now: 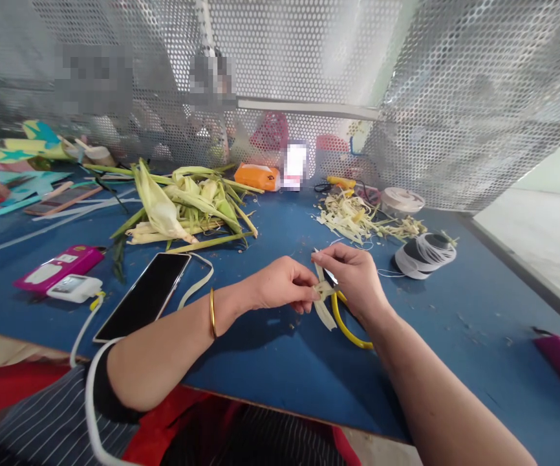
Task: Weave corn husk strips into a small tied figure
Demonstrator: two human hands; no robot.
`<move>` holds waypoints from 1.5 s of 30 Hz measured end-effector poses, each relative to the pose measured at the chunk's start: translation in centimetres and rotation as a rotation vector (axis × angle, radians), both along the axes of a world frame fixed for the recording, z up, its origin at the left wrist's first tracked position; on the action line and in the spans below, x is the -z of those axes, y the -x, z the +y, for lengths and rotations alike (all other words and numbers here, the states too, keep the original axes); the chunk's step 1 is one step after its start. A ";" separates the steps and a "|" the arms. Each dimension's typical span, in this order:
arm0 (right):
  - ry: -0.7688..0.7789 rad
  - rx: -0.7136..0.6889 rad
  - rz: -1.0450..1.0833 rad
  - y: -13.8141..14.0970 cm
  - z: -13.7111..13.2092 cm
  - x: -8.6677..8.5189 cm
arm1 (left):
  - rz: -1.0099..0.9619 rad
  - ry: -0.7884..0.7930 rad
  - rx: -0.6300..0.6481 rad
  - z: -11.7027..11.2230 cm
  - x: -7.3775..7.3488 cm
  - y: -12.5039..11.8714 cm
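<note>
Head view, only one there is. Clock centred on the work, 12 pointing away from the person.

Step, my read: shaping a pale husk strip (327, 316), folding or knotting it. It's up over the blue table (270, 372), between both hands, with a bunched crossing at mid-length and a loose tail down to 5. Next move, I'd say, calls for a steady pinch on that crossing while the upper end gets drawn snug; too hard and the strip could split.

Fingers: left hand (284, 285), at 9, has thumb and forefinger pressed together on the crossing, no gap I can see, rest curled under. Right hand (350, 275), at 2, pinches the upper end between thumb and fingertips; lower fingers bent, partly hidden. Yellow handle (350, 335), scissors I think, sits under that hand toward 5; can't tell if the palm touches it.

Around: husk pile (163, 210) at 10, shredded scraps (345, 217) between 12 and 1, thread spool (423, 259) between 2 and 3, phone (144, 298) at 9.
</note>
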State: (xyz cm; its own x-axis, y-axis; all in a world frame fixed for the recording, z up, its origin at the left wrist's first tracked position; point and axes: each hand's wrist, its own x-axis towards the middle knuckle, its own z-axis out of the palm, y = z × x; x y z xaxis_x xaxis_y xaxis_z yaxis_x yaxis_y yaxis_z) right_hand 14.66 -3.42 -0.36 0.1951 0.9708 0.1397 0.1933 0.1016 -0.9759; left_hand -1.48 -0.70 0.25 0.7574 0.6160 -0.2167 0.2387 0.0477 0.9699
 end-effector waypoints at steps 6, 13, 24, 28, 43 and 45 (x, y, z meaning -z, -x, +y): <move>-0.036 0.120 -0.233 0.4 0.0 0.5 | 0.020 0.164 0.017 -0.1 -0.2 0.1; 0.002 0.044 -0.193 0.9 -0.1 0.6 | 0.053 0.209 -0.110 -0.8 0.2 -0.5; -0.031 0.109 0.047 0.0 0.1 -0.1 | -0.032 0.207 -0.275 -0.7 -0.5 -0.5; 0.127 -0.077 0.175 -0.6 0.4 0.0 | -0.047 0.197 -0.388 0.0 -0.3 -0.2; -0.055 -0.045 -0.309 -0.1 -0.3 0.4 | -0.178 0.203 -0.559 0.8 0.2 -0.2; -0.090 -0.087 -0.481 0.0 -0.6 0.5 | -0.188 0.188 -0.544 0.8 0.3 -0.3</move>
State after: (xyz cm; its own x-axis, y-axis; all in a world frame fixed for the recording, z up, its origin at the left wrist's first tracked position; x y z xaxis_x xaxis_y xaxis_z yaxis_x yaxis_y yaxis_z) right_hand 14.63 -4.05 -0.87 0.0067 0.9606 0.2777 0.6063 0.2169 -0.7651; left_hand -1.22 0.05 -0.03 0.3800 0.8898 -0.2528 -0.0429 0.2899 0.9561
